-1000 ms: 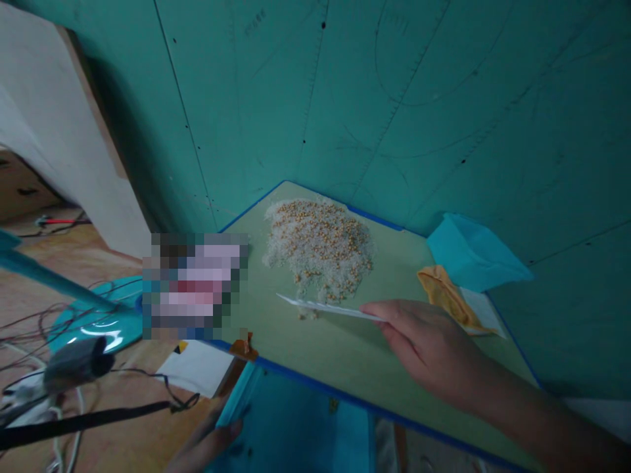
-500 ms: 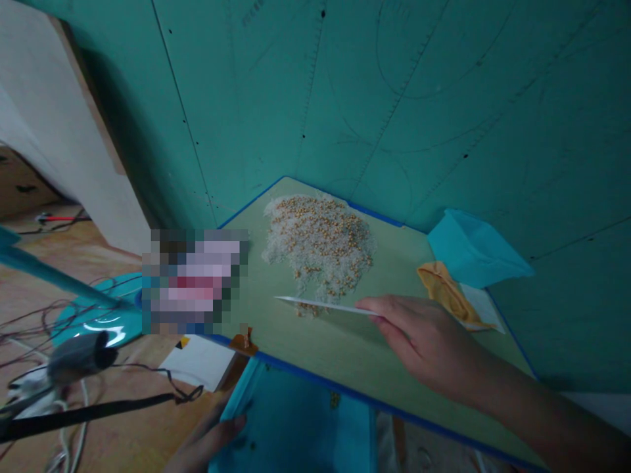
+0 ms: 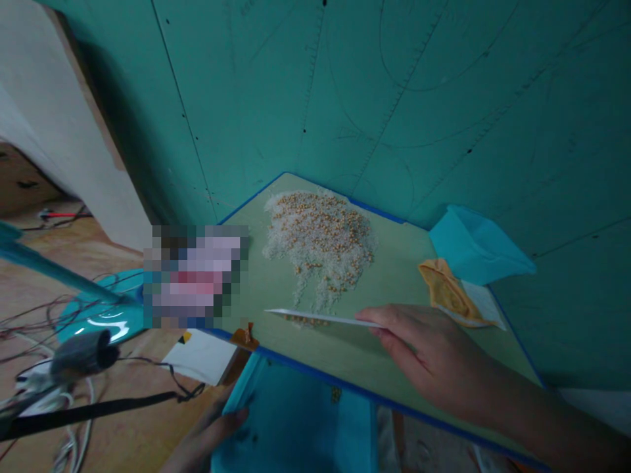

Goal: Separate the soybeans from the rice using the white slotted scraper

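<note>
We pinch one end of a thin white card (image 3: 315,317) between the thumb and fingers of our right hand (image 3: 424,355). The card stretches leftward from those fingertips, low over a pale board (image 3: 394,263). A short row of tan beans and pale grains (image 3: 305,322) lies along its near edge, left of the fingers. Farther off and leftward of the fingertips spreads the main heap (image 3: 320,230), beans over white grains, with thin pale trails reaching toward the card. Beyond the right-hand knuckles lies an orange cloth (image 3: 444,286), a blue pouch (image 3: 478,246) just behind it. Our left hand (image 3: 211,433) is at the left wall of a blue bin (image 3: 296,414), thumb over the rim; its other fingers seem to be outside, but they are hidden, so we cannot tell whether they are spread or clasped.
</note>
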Tool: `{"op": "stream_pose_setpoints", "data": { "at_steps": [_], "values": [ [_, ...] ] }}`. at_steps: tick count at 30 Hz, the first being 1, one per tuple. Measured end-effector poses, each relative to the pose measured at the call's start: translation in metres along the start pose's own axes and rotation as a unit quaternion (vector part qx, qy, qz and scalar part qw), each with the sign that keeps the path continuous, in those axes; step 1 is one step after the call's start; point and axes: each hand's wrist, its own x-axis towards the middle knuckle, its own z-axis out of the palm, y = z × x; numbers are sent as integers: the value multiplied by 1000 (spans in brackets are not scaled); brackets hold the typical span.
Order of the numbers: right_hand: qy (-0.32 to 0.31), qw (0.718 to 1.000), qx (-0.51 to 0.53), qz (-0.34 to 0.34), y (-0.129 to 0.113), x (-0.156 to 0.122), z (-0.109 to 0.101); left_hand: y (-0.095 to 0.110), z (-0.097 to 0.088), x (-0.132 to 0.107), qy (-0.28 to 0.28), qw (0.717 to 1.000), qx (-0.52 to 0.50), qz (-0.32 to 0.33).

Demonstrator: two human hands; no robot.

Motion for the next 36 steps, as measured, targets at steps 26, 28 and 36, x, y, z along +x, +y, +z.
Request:
{"op": "stream_pose_setpoints", "data": {
  "at_steps": [26,28,36],
  "values": [
    [-37,999,30,11,-12,-10,-2,-17,-32,46,-54,998,31,-13],
    [-32,999,33,8,-13,-11,-2,-14,-27,42,-50,998,48,7],
    [-18,999,30,2,-15,-15,-1,-9,-14,28,3,1000,25,-8]
  ]
}}
